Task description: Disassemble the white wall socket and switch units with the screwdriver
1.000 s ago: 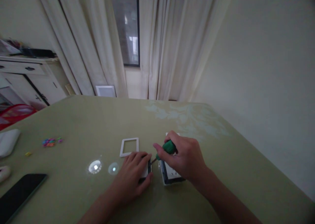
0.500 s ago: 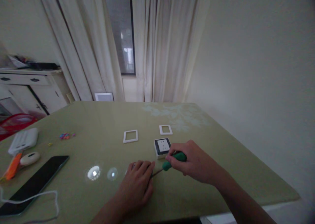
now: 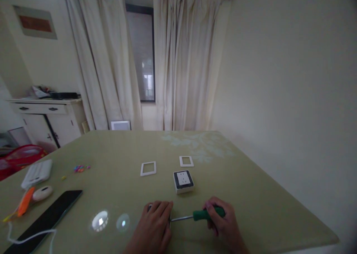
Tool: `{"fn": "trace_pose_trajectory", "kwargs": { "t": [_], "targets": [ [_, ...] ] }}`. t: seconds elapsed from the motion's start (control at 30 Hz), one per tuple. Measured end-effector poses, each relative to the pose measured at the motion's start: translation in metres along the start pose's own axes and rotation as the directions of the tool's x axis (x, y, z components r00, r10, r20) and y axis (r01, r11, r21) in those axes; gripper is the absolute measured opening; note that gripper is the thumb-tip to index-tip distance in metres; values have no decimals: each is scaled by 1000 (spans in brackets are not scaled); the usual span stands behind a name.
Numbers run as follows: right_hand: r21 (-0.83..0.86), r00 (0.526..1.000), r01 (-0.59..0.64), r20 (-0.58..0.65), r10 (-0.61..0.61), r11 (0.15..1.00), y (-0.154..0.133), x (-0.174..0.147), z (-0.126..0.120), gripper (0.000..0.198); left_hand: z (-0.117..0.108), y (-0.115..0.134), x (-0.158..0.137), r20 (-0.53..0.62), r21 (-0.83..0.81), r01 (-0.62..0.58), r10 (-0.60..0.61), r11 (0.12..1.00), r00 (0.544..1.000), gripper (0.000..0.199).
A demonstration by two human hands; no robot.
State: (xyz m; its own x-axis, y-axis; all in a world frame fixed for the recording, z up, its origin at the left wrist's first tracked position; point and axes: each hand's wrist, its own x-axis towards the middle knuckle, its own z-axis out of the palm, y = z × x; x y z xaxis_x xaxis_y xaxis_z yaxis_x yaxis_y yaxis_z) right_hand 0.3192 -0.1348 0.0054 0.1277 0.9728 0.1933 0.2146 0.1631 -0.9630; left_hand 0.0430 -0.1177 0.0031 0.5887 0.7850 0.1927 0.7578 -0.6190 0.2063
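My right hand (image 3: 221,222) is closed around the green handle of a screwdriver (image 3: 199,214). Its metal shaft lies nearly level and points left, the tip meeting the edge of a thing under my left hand (image 3: 154,226). The fingers of that hand are bent together over this thing, which is almost wholly covered; only a bit of its edge shows, so its kind cannot be made out. Just beyond both hands sits a wall socket (image 3: 183,178) in a white box with a dark surround. Two white square frames, a left one (image 3: 148,163) and a right one (image 3: 186,156), lie farther back.
On the left of the green table (image 3: 117,194) lie a black phone (image 3: 52,216), a white cable (image 3: 30,236), an orange object (image 3: 26,201), a white oval object (image 3: 42,193), a white box-like device (image 3: 37,173) and small coloured pieces (image 3: 79,168). A wall borders the right.
The view has tilted upward. My right hand has lowered and swung the screwdriver from slanting to almost level, its tip staying by my left hand.
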Motion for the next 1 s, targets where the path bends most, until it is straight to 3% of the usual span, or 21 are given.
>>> {"fn": "trace_pose_trajectory", "kwargs": {
  "t": [0.13,0.37,0.53,0.7,0.87,1.0],
  "targets": [
    [75,993,-82,-77,88,994,13,-5,11,72,4,-5,7,-91,11,7,-6,1000,996,61],
    [144,984,-135,-100,150,980,3,2,14,76,12,-14,21,-210,1,5,-5,1000,978,45],
    [202,966,-144,-182,182,969,4,-3,11,70,10,-9,22,-398,-24,-38,25,999,917,32],
    [258,959,-136,-209,193,956,3,-4,11,68,-9,-8,27,-389,-83,24,-55,996,920,24],
    [298,951,-120,-240,196,947,4,-4,11,66,-42,-62,59,-326,-96,228,-247,969,913,26],
    [295,956,-112,-229,184,949,4,-4,12,65,-50,-117,69,-234,-22,439,-432,898,871,15]
  ]
}}
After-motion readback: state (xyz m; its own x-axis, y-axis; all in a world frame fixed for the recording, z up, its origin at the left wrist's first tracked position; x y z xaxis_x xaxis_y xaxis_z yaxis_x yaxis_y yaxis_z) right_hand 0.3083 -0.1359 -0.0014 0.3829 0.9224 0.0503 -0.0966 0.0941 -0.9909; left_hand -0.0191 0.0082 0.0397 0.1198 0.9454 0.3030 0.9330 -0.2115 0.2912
